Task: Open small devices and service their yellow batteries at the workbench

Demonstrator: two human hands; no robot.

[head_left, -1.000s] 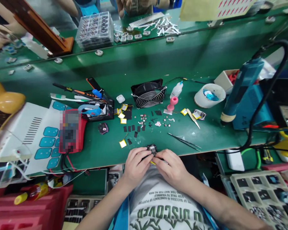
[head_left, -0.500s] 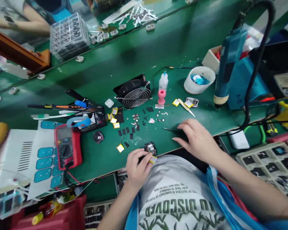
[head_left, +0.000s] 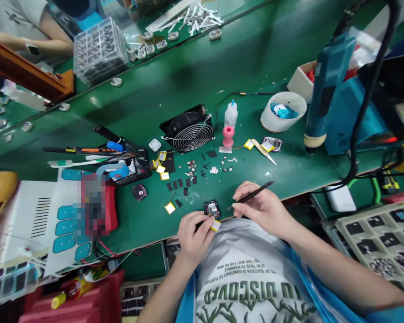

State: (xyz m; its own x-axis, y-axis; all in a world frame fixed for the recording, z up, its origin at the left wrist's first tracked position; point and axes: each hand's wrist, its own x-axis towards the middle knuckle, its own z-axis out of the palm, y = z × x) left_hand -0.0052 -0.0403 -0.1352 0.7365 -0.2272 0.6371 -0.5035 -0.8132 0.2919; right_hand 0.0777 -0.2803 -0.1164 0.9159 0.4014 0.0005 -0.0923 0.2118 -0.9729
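Near the bench's front edge, my left hand is closed at a small black watch-like device with its circuitry exposed. A yellow-edged battery pokes out beside its fingertips. Just to the right, my right hand grips slim black tweezers, their tip pointing down and left toward the device without touching it. Beyond my left hand lie black rectangular pads, a loose battery and tiny parts.
A black fan stands behind the parts, with a clear bottle and pink holder beside it. A white tub and hanging blue tool are right. A tool holder and red multimeter are left.
My right hand has picked up the tweezers from the bench and brought them toward me and left, close to the device. My left hand stays nearly in place.
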